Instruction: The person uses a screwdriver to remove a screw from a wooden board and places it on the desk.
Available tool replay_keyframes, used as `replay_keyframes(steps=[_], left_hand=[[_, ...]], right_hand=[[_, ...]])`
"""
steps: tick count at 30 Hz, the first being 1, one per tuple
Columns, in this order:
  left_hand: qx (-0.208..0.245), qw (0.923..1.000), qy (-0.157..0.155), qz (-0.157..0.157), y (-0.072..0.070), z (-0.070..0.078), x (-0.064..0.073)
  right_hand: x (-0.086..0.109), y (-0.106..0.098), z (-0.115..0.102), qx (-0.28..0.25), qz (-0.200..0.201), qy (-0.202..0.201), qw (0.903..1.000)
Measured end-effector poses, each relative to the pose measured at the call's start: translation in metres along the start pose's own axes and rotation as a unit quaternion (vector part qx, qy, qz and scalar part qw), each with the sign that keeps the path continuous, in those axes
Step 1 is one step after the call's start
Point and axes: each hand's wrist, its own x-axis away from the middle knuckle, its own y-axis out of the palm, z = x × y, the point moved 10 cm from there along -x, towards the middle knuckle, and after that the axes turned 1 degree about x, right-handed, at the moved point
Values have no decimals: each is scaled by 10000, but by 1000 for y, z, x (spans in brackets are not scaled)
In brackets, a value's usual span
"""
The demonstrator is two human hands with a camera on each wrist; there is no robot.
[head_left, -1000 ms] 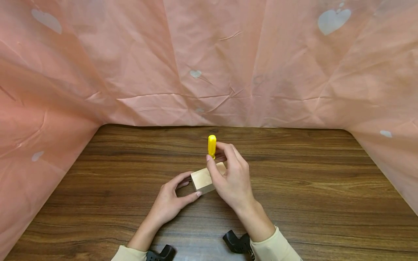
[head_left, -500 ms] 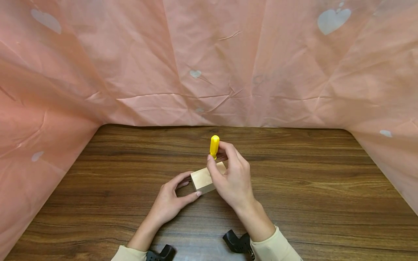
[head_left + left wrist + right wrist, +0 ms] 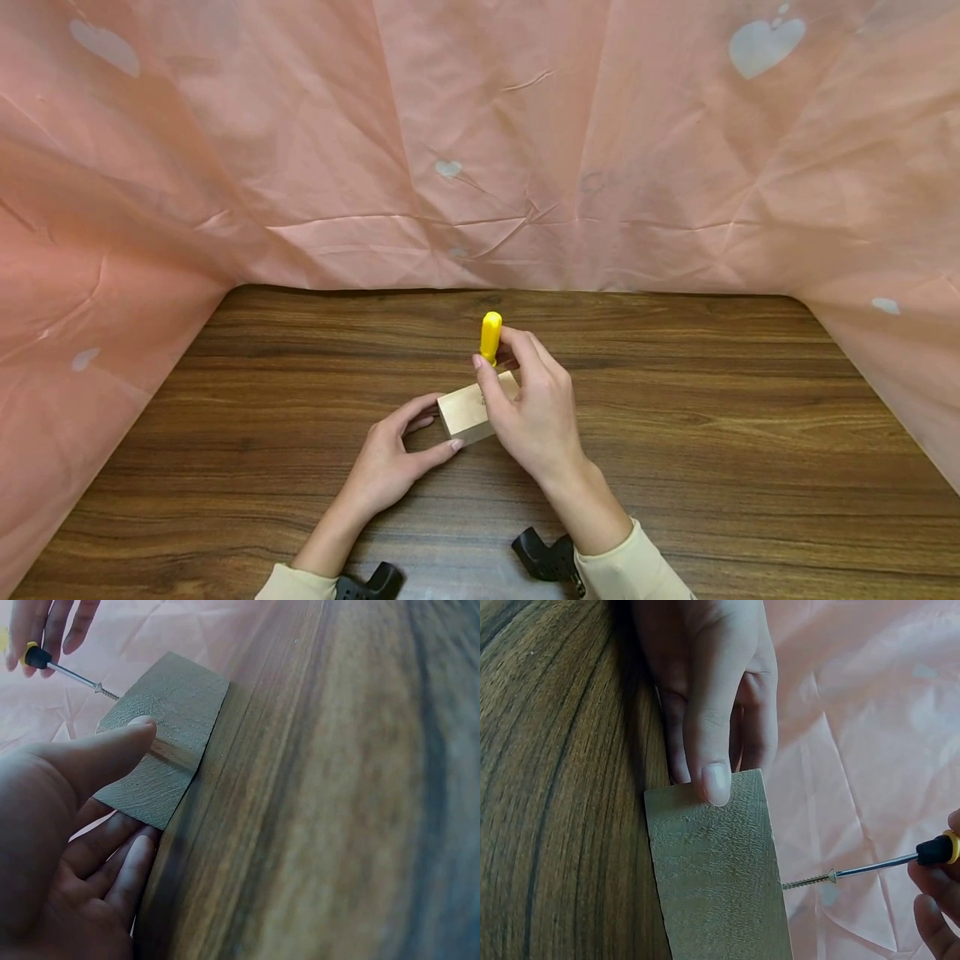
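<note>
Lying on the bench (image 3: 712,458), the block (image 3: 461,411) is gripped near one end by the left hand (image 3: 390,462), half closed, thumb against its near long side and fingers on the far side. The right hand (image 3: 536,417) pinches the driver (image 3: 490,333) by its yellow handle, the shaft meeting the head of the screw (image 3: 810,882), which stands in or on the block's top; its depth cannot be told. Bare wood should prove stiff, fairly light and not slippery, best held low by its long sides, clear of the screw. The smooth handle might slide; the slim, hard screw could tip under sideways pressure.
</note>
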Motion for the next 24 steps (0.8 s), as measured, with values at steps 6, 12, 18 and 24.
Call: replay_keyframes(steps=[6, 12, 18, 24], left_hand=[[36, 10000, -21, 9, 0, 0, 1], [2, 10000, -28, 4, 0, 0, 1], [31, 10000, 2, -3, 0, 0, 0], [23, 10000, -7, -21, 0, 1, 0]], right_hand=[[1, 2, 2, 75, -55, 115, 9999], [0, 3, 1, 63, -204, 7, 9998], [1, 5, 3, 104, -318, 161, 9993], [0, 3, 4, -16, -190, 157, 9997]])
